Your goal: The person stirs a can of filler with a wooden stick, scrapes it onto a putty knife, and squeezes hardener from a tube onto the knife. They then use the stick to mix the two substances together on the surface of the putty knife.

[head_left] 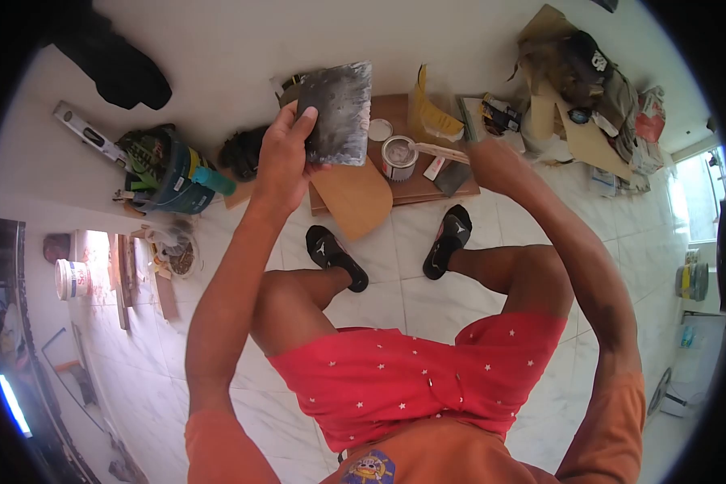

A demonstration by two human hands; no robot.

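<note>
Head view: left hand [286,157] is raised in front of the chest, fingers clamped on the lower left edge of a wide metal scraper blade [336,113]. The blade is upright with its smeared grey face toward the camera and its long axis running near vertical. Left forearm runs steeply up from the knee, elbow bent.

Right hand [492,161] is extended forward and low, just right of an open tin [399,157]. A thin pale stick [442,151] runs between the tin rim and that hand, but the grip is blurred, so I can't tell how far it is closed. The tin lies down and right of the blade, so the right hand is the nearer one.

The tin sits on a wooden board [395,109], its lid [379,129] beside it. Black sandals [336,256] are on white tiles.
</note>
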